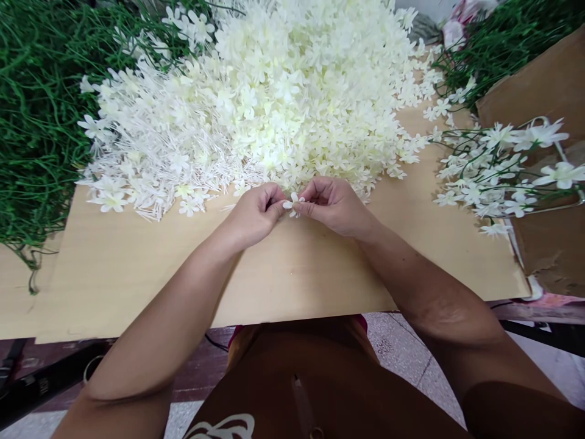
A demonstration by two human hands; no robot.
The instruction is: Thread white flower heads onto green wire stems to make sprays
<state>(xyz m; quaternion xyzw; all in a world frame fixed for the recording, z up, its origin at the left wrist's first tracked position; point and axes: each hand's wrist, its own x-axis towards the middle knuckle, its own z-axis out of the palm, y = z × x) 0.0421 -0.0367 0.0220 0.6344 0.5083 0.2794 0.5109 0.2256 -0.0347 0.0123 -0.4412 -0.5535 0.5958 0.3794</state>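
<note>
**Both hands pinching one flower**

Head view: you are holding a small white flower (292,204) between both hands, just above the board (137,268) and right at the near edge of the heap (283,91) of white blooms. Your left hand (256,213) is curling nearly closed, thumb and forefinger nipping the flower's left side. Your right hand (333,204) is likewise folding in, fingertips gripping the right side. Green stems (36,122) are lying to your left; finished sprigs (507,164) are resting on the right.
</note>
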